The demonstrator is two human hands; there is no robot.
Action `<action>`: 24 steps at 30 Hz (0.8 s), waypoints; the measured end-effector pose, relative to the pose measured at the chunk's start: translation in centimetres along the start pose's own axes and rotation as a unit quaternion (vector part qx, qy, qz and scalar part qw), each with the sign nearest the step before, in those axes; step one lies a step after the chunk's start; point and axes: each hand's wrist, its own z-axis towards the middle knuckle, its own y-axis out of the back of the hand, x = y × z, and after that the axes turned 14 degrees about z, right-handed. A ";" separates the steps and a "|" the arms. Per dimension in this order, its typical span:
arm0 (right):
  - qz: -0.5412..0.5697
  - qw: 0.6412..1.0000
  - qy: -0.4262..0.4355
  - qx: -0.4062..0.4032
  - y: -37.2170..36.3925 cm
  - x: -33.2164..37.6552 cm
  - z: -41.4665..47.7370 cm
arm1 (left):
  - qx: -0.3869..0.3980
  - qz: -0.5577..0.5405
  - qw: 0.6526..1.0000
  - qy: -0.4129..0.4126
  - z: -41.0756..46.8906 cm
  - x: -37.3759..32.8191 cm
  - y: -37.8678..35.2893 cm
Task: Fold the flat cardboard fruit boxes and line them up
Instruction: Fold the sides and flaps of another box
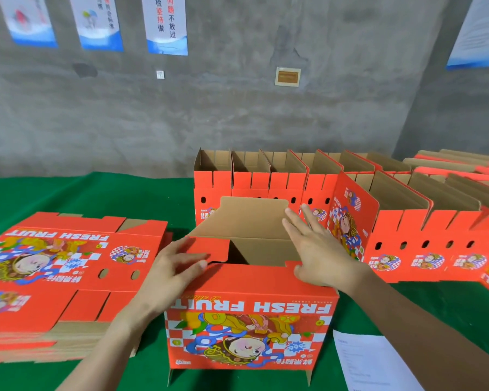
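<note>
Grey concrete wall (pixel 237 108) with blue-and-white paper posters (pixel 167 24) backs a table under green cloth (pixel 82 193).

Left hand (pixel 178 266): fingers nearly straight, lying flat on the small red side flap at the left of the box top; nothing is grasped. Right hand (pixel 319 249): fingers spread and straight over the right side of the box top, thumb touching the long front flap; nothing is grasped.

The red printed cardboard fruit box (pixel 251 334) stands erected at the near centre, its "FRESH FRUIT" print upside down. Its top is partly open and the brown rear flap stands upright.

A stack of flat red cardboard blanks (pixel 68 266) lies to its left. Rows of folded red boxes (pixel 435 230) stand behind and to the right. A white paper sheet (pixel 370 359) lies at near right.
</note>
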 end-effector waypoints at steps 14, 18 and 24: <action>0.098 0.982 0.139 -0.085 -1.7 -1.8 -0.9 | 0.172 -0.052 0.984 0.003 6.8 -1.6 1.3; 0.281 0.939 0.152 -0.131 -2.3 -2.0 -1.8 | 0.140 -0.046 0.989 -0.012 6.8 -0.8 0.5; 0.428 0.895 0.009 -0.128 -3.2 -2.8 -1.7 | 0.096 -0.056 0.994 -0.021 7.0 -0.3 0.3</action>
